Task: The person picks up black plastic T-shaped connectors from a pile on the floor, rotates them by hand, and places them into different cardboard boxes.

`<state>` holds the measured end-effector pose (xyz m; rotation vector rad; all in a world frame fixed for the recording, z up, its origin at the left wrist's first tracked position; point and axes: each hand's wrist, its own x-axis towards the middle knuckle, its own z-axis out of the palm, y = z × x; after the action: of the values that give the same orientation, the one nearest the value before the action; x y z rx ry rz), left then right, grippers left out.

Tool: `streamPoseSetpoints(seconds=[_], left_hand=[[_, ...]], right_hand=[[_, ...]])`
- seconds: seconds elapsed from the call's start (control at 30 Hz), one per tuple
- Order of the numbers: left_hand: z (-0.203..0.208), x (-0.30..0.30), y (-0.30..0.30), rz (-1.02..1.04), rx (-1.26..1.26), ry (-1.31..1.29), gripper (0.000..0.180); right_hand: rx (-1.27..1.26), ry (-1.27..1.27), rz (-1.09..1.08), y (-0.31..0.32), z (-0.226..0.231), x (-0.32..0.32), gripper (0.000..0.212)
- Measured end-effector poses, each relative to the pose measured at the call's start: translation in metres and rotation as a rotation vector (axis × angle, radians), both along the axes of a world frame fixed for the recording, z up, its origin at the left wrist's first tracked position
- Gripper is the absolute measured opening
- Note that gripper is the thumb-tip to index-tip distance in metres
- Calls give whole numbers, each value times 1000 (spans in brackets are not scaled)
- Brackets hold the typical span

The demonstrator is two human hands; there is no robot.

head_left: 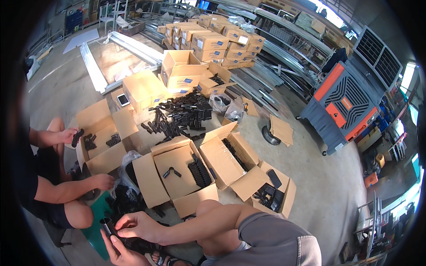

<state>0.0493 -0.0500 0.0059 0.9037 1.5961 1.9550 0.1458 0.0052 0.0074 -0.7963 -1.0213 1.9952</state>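
Low in the frame, left of centre, the wearer's left hand (120,253) cups a black part (108,226) from below, thumb up along its side, while the right hand (143,227) pinches at its near edge with thumb and forefinger. The part is short and glossy, with a rounded, tube-like end catching the light; any marking on it is too small to make out. Just below, a sandal (162,258) shows pale lettering on its dark strap. A green sheet (98,221) lies behind the hands.

At mid-left, a co-worker's hand (70,135) holds a similar dark piece (77,138) beside an open carton (102,156). In the centre, another open carton (151,185) holds a neat row of black parts (199,170) — ribbed-looking, side by side. Lower right of centre, a dark phone (274,178) rests in a smaller box.

Farther up, a loose heap of black pieces (177,115) spreads before a closed carton (144,91). The stacked cartons (208,42) at top centre carry blue emblems, dark print and white labels. At upper right, a grey-and-orange cooler (350,122) bears pale lettering — and a warning triangle.
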Motion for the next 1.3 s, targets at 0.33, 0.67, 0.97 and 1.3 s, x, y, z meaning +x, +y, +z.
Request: streamPoseSetpoints(seconds=[0.33, 0.67, 0.97, 1.3], left_hand=[[26, 10, -7, -33, -54, 110, 39], [27, 9, -10, -35, -51, 69, 41], [22, 8, -13, -42, -82, 112, 44], [-10, -5, -2, -42, 61, -14, 37]], right_hand=[[85, 62, -72, -4, -11, 2, 18], [38, 59, -56, -6, -9, 1, 19], [85, 107, -81, -6, -15, 2, 17], [72, 56, -69, -5, -4, -2, 19]])
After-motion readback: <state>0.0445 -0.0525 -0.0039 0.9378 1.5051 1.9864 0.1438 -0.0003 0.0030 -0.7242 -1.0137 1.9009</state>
